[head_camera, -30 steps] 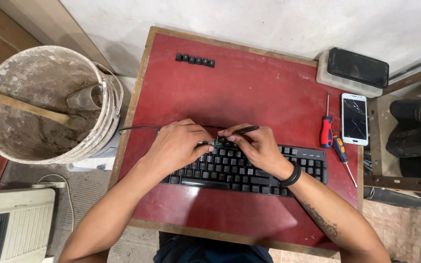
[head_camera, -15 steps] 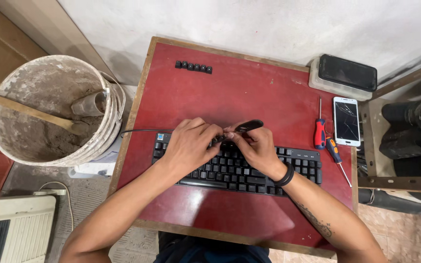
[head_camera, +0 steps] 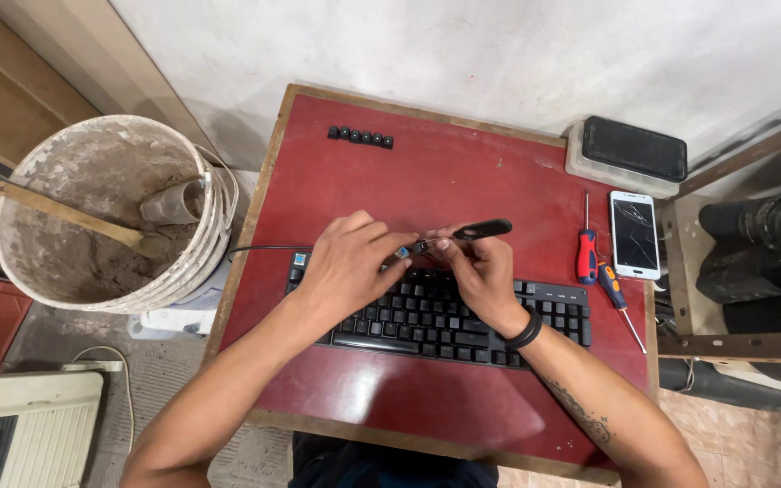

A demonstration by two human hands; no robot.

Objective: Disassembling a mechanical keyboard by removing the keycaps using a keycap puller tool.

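A black keyboard [head_camera: 445, 316] lies across the red table [head_camera: 463, 172]. My right hand [head_camera: 476, 267] is above its top row, gripping a black-handled puller tool [head_camera: 476, 229] whose tip points left. My left hand [head_camera: 350, 262] meets that tip, fingertips pinching a small part [head_camera: 402, 252] at the end of the tool, probably a keycap. A short row of removed black keycaps [head_camera: 360, 136] sits at the table's far left corner. A bare blue-lit switch spot [head_camera: 298, 260] shows at the keyboard's top left.
Two screwdrivers [head_camera: 587, 248] [head_camera: 619, 294] and a cracked white phone [head_camera: 635, 233] lie at the right. A black device on a grey box [head_camera: 633, 149] sits far right. A dirty bucket [head_camera: 110, 212] with a stick stands left of the table. The keyboard cable [head_camera: 259, 249] runs left.
Both hands have lifted a little off the keyboard's top row, with the tool's tip and the small part now held between them. The camera view shifted slightly.
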